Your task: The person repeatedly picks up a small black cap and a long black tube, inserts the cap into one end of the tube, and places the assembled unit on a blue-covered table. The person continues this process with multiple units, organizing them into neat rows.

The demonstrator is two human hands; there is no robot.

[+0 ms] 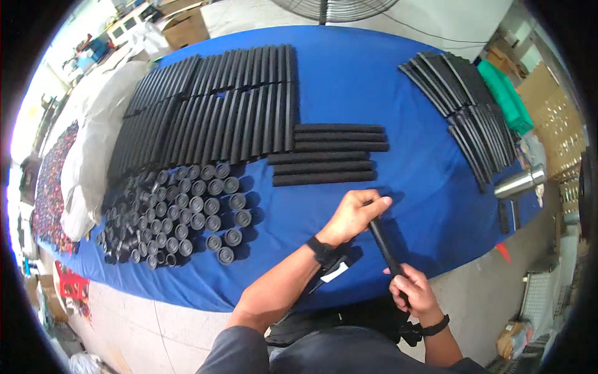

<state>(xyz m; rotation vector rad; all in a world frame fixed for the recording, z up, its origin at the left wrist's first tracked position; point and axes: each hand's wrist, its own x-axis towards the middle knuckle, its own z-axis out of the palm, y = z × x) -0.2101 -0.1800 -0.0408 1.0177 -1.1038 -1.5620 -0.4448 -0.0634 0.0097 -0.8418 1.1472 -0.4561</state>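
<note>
Above the blue cloth, the left hand gripped the far end of a black tube. Nearer the body, the right hand was closed around its other end.

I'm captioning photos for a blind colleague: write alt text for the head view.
A person's left hand and right hand hold a black rod at a blue-clothed table. Round black pieces lie to the left, with rows of black rods behind them.

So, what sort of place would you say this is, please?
Probably a workshop: rows of black tubes and many round black caps lie on a blue-covered table, with a large fan beyond.
</note>
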